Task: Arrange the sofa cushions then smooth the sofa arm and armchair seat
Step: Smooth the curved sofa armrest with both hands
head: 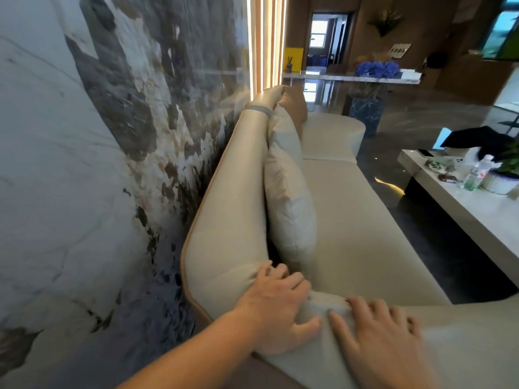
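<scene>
Now sofa arm (323, 357) under left hand (276, 310), right hand (382, 341)

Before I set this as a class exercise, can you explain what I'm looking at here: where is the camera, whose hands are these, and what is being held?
There is one picture, taken by a wide-angle camera worn on a person's head, looking forward and down. That is why straight lines bend and only forearms show. No machine is involved: a person works with bare hands.

The left hand and right hand both lie flat, fingers spread, on the cream sofa arm nearest the camera. Neither hand has a grip on anything; they look to be pressing or smoothing the cover.

Along the sofa back, beside a marble wall, stand cushions: a pale cushion nearest, another behind it, and a tan cushion at the far end. At right, a low table carries a bottle and a potted plant, among other small things.
</scene>
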A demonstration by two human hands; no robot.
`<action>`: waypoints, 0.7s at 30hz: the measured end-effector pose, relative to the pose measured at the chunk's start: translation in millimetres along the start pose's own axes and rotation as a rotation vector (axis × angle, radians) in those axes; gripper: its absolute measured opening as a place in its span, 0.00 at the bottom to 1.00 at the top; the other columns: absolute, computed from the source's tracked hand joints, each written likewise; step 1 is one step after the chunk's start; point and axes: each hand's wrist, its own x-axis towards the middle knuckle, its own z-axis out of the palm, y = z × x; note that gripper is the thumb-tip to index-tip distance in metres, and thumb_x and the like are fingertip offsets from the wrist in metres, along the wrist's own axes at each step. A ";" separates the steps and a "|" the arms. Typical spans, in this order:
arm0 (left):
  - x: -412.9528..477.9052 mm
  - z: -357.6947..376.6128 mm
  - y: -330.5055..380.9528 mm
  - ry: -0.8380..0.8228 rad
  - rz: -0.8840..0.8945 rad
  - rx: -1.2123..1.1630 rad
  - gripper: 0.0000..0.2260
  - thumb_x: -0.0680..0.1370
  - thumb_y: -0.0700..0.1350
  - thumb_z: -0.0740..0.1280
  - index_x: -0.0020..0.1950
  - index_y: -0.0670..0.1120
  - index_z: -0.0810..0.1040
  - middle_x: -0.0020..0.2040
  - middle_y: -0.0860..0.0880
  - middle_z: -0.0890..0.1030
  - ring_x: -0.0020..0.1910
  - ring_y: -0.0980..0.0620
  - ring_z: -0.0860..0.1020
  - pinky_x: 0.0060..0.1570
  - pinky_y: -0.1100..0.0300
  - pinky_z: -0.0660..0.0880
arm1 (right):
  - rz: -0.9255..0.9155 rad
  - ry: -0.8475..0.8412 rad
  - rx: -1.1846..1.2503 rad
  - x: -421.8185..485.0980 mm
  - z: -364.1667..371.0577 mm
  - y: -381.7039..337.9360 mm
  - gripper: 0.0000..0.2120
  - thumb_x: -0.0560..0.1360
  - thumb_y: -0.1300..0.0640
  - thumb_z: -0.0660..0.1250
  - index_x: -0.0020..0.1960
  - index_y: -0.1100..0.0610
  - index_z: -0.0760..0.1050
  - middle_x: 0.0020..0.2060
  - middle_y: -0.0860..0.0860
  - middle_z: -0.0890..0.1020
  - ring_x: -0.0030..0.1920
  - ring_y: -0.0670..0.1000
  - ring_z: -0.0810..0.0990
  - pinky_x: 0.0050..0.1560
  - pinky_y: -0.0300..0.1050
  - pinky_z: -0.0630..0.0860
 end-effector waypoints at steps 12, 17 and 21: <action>-25.8 -9.9 -30.7 0.007 0.028 -0.060 0.20 0.78 0.64 0.54 0.62 0.55 0.73 0.57 0.57 0.75 0.56 0.55 0.70 0.61 0.51 0.66 | -0.202 -0.117 0.126 -13.7 10.4 -27.7 0.42 0.69 0.27 0.41 0.74 0.50 0.61 0.69 0.61 0.68 0.67 0.63 0.61 0.65 0.70 0.46; -25.2 -11.7 -23.2 0.003 -0.001 -0.013 0.21 0.79 0.59 0.52 0.62 0.51 0.76 0.57 0.52 0.79 0.56 0.50 0.75 0.60 0.49 0.69 | -0.555 -0.273 0.149 3.2 -1.0 26.2 0.40 0.65 0.21 0.42 0.74 0.35 0.48 0.73 0.53 0.64 0.69 0.58 0.62 0.68 0.59 0.55; -10.8 -13.1 7.5 -0.003 -0.274 0.023 0.26 0.76 0.63 0.45 0.51 0.50 0.77 0.52 0.49 0.81 0.54 0.45 0.76 0.59 0.51 0.67 | -0.432 -0.229 0.082 17.8 -9.7 98.2 0.45 0.61 0.18 0.35 0.74 0.35 0.50 0.73 0.49 0.66 0.72 0.56 0.61 0.73 0.62 0.48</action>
